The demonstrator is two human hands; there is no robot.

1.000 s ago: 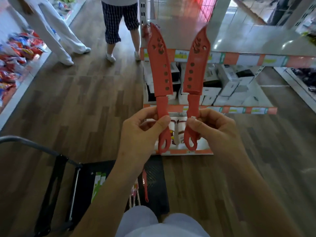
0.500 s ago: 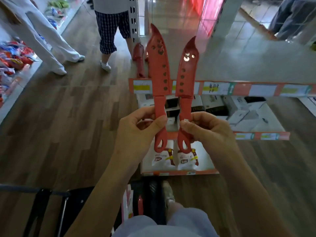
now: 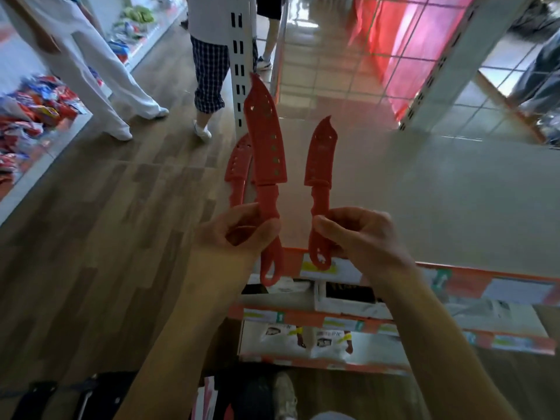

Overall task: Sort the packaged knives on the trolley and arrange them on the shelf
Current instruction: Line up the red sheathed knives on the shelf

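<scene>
My left hand (image 3: 239, 230) grips the handle of a long red sheathed knife (image 3: 266, 153), which points up over the shelf's left end. A shorter red sheathed knife (image 3: 321, 159) stands upright in the pinch of my right hand (image 3: 360, 234). Behind the left knife, another red sheathed knife (image 3: 238, 165) lies at the left edge of the pale top shelf (image 3: 424, 192). The black trolley (image 3: 100, 395) shows at the bottom, with packaged items (image 3: 209, 398) and part of a red knife on it.
A white slotted upright post (image 3: 239, 56) rises at the shelf's left corner. Lower shelves hold white boxes (image 3: 348, 295) and bagged goods (image 3: 318, 341). Two people (image 3: 209, 71) stand in the wooden-floored aisle ahead. Snack packets (image 3: 33, 110) pile on a low shelf at left.
Both hands have carried the two knives forward over the top shelf. The knives have drawn apart, and the right one now sits lower than the left.
</scene>
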